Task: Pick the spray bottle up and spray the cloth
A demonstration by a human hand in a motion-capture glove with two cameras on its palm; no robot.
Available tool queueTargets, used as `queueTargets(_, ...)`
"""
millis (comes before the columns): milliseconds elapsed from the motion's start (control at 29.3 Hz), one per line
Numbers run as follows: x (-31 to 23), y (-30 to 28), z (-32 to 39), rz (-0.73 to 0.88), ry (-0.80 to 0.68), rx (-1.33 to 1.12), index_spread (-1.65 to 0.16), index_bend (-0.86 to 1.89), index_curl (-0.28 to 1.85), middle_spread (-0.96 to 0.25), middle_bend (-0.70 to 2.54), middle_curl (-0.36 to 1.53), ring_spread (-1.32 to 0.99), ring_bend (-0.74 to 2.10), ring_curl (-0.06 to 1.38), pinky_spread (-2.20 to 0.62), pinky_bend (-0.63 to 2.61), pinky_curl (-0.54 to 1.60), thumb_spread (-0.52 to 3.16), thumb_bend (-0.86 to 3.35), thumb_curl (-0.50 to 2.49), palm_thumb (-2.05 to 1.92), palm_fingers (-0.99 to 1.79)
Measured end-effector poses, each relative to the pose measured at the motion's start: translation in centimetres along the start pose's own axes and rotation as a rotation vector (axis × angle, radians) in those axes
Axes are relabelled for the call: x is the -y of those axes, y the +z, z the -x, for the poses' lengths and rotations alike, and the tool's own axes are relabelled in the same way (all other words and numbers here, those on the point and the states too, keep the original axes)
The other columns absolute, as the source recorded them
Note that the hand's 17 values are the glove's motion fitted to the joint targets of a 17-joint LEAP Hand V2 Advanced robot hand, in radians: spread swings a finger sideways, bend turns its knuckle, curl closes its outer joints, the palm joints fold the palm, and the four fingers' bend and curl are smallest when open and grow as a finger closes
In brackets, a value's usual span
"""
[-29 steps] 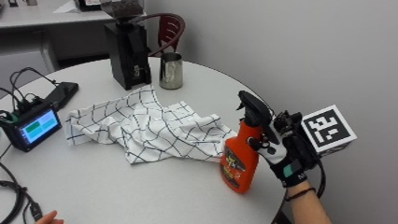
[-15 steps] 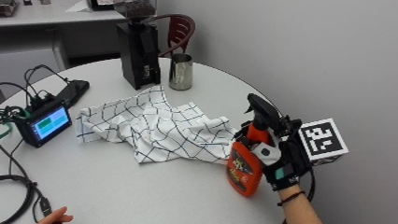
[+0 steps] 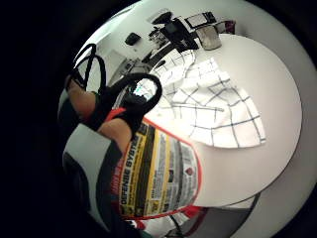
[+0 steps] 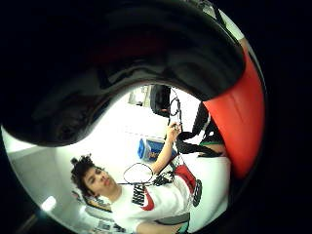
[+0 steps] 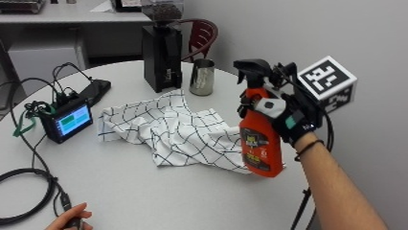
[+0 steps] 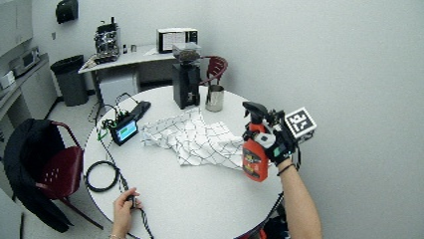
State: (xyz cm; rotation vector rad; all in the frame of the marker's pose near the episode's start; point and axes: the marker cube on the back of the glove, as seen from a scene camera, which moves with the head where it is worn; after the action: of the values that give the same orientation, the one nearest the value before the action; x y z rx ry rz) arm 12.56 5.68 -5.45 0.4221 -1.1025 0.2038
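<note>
One gloved right hand (image 5: 290, 117) of yours is gripping the orange spray bottle (image 5: 260, 143) upright, lifted above the counter (image 5: 159, 191), right of the checked cloth (image 5: 172, 132).

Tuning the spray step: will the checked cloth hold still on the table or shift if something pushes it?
The checked cloth lies crumpled in loose folds, so it is likely floppy and would bunch rather than slide whole. It looks thin, probably light. The round white table looks smooth, so it may slip easily.

"DEFENSE SYSTEM" on spray bottle (image 3: 158, 173) label (rest unreadable)
</note>
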Motion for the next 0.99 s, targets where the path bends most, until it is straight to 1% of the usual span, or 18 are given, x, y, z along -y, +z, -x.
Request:
queueTargets(102, 1.2, 0.8, 0.4, 0.069, 0.069, -0.077, -0.20, 0.10, 0.29, -0.11, 0.44, 0.45, -0.08, 0.51, 0.40, 0.25, 0.22, 0.33, 0.78, -0.01, 0.54, 0.99, 1.13)
queueTargets(204, 1.1, 2.3, -2.1, 0.136, 0.151, -0.135, -0.19, 0.11, 0.29, -0.11, 0.44, 0.46, -0.09, 0.52, 0.40, 0.25, 0.23, 0.33, 0.77, -0.02, 0.55, 0.99, 1.13)
queueTargets(375, -0.3, 4.0, -6.4, 0.219, 0.262, -0.130, -0.19, 0.11, 0.29, -0.11, 0.44, 0.46, -0.09, 0.53, 0.40, 0.25, 0.23, 0.34, 0.76, -0.02, 0.57, 0.98, 1.13)
queueTargets(477, -0.1, 3.4, -5.8, 0.225, 0.277, -0.149, -0.18, 0.11, 0.29, -0.11, 0.44, 0.47, -0.09, 0.54, 0.40, 0.24, 0.23, 0.34, 0.75, -0.02, 0.58, 0.99, 1.13)
queueTargets(647, 1.5, -0.2, -1.1, 0.169, 0.258, -0.216, -0.17, 0.11, 0.29, -0.11, 0.45, 0.47, -0.09, 0.54, 0.40, 0.25, 0.23, 0.35, 0.75, -0.02, 0.60, 0.98, 1.13)
queueTargets(716, 1.9, -0.5, -0.3, 0.164, 0.270, -0.243, -0.17, 0.12, 0.29, -0.11, 0.45, 0.47, -0.09, 0.54, 0.40, 0.24, 0.23, 0.35, 0.74, -0.02, 0.60, 0.98, 1.14)
queueTargets(886, 1.1, 2.1, -4.6, 0.222, 0.359, -0.246, -0.17, 0.12, 0.30, -0.10, 0.44, 0.48, -0.10, 0.56, 0.41, 0.23, 0.23, 0.35, 0.73, -0.03, 0.62, 0.98, 1.15)
queueTargets(988, 1.2, 3.1, -5.6, 0.240, 0.366, -0.219, -0.16, 0.12, 0.30, -0.10, 0.44, 0.48, -0.10, 0.56, 0.41, 0.22, 0.23, 0.36, 0.73, -0.02, 0.62, 0.97, 1.15)
